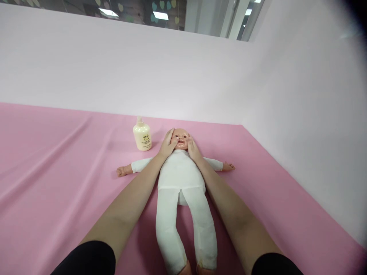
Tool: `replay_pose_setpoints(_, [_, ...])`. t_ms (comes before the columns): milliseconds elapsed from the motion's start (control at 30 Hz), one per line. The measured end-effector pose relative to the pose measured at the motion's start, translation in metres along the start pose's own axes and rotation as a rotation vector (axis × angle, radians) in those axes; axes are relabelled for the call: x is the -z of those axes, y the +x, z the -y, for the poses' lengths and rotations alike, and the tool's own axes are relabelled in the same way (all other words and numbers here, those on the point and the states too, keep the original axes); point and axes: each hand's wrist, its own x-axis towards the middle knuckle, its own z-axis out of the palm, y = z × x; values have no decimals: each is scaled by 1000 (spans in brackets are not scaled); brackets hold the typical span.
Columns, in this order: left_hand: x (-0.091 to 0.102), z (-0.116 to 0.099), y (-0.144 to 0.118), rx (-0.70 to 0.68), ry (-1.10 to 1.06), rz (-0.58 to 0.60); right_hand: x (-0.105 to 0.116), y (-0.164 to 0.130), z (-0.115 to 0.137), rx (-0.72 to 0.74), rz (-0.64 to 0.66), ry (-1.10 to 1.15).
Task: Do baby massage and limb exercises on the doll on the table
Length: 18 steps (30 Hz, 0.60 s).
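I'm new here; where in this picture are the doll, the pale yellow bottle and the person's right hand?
Doll (181, 170): head view, on its white-clothed torso.
Pale yellow bottle (141, 138): head view, on its body.
Right hand (194, 149): head view, back of the hand.

The left hand (167, 146) and right hand (194, 149) cover the sides of the head of the doll (181, 170); its ears are hidden. The 2 forearms (134, 198) conceal part of its white sleeves (141, 165). The bottom edge cuts off its feet (185, 269) and the 2 black cuffs (88, 259). The lowest print on the bottle (141, 133) is illegible. The top edge crops the window (174, 19). A dark blur obscures the upper right corner.
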Motion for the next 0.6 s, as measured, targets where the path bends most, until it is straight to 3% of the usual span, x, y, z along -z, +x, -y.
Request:
replay_pose_setpoints(133, [-2,4,1,48,-60,-44,-1,5,-6,-6,-61,25])
replay_pose_setpoints(333, [-10,20,7,232,-255,-177,-2,10,-13,36,-91,58])
replay_pose_setpoints(433, [-6,16,5,157,-143,-190,-2,6,-6,36,-59,82])
replay_pose_setpoints(600, [4,2,0,-16,20,-29,0,-3,5,82,86,22])
